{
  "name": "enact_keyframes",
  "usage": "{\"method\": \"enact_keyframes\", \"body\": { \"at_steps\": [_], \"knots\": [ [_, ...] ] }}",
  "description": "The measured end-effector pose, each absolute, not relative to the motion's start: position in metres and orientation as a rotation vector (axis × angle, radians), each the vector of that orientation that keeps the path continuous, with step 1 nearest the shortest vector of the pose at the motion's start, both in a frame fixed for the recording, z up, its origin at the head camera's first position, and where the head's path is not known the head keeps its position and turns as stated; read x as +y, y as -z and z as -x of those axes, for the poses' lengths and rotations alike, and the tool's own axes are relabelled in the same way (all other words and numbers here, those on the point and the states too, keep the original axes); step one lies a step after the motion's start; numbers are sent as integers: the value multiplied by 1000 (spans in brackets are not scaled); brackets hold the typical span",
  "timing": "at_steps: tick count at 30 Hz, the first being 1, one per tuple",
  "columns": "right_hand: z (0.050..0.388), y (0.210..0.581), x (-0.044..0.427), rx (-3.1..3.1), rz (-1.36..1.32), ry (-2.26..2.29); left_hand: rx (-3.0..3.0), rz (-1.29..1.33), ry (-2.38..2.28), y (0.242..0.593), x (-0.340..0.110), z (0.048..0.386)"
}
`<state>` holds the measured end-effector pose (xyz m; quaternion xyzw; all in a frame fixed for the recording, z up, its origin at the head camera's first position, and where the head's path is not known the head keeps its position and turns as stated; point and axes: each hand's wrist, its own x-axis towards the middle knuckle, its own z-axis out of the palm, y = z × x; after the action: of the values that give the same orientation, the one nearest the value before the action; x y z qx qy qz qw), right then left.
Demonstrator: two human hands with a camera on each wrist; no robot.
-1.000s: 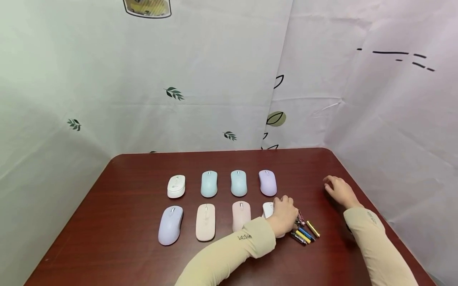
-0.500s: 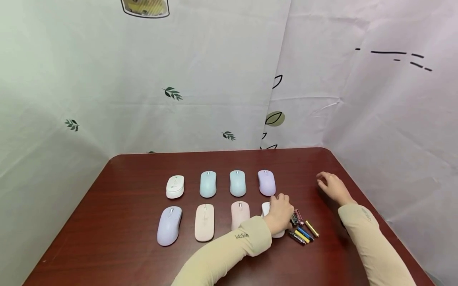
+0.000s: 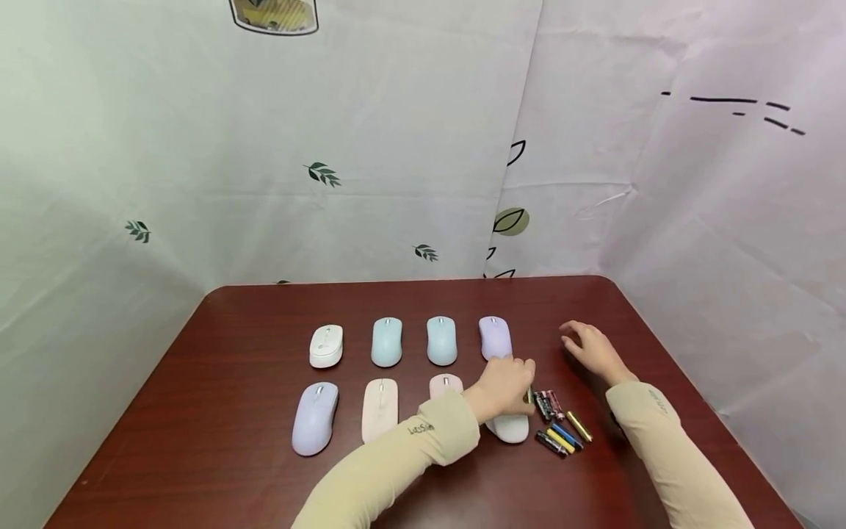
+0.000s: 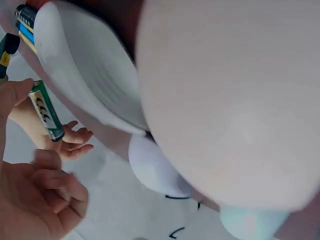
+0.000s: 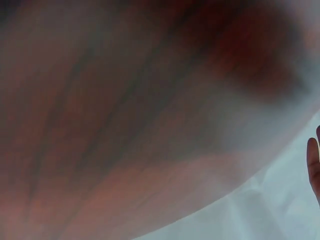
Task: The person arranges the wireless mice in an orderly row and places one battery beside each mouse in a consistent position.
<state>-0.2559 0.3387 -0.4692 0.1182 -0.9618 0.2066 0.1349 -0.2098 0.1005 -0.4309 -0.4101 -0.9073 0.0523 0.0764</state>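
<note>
My left hand (image 3: 505,386) is over a white mouse (image 3: 507,430), hiding its front part. Between thumb and finger it pinches a green-labelled battery (image 4: 46,111), tilted in the left wrist view. Just to the right of that mouse lies a loose group of batteries: a dark pair, a pink one (image 3: 555,404), a gold one (image 3: 579,426), a blue one (image 3: 567,435), a yellow one (image 3: 560,441) and a black one (image 3: 551,444). Beyond them, my right hand (image 3: 595,354) hovers or rests near the table with fingers loosely bent, holding nothing visible.
Computer mice stand in two rows: white (image 3: 326,347), two light blue (image 3: 386,342) and purple (image 3: 496,338) behind; lavender (image 3: 315,419), cream (image 3: 380,411) and a partly covered pink one (image 3: 446,385) in front. Dark red table (image 3: 218,441); white cloth walls (image 3: 396,132) around. The right wrist view is blurred.
My left hand has drawn left from the batteries to above the white mouse, and a battery now shows in its fingers. My right hand has shifted left, closer to the batteries.
</note>
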Motion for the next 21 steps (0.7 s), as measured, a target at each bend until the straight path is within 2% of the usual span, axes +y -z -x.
{"method": "enact_keyframes", "body": {
  "at_steps": [21],
  "knots": [
    [256, 441, 262, -2813, -584, -560, -2718, 1134, 165, 408, 2, 224]
  ]
}}
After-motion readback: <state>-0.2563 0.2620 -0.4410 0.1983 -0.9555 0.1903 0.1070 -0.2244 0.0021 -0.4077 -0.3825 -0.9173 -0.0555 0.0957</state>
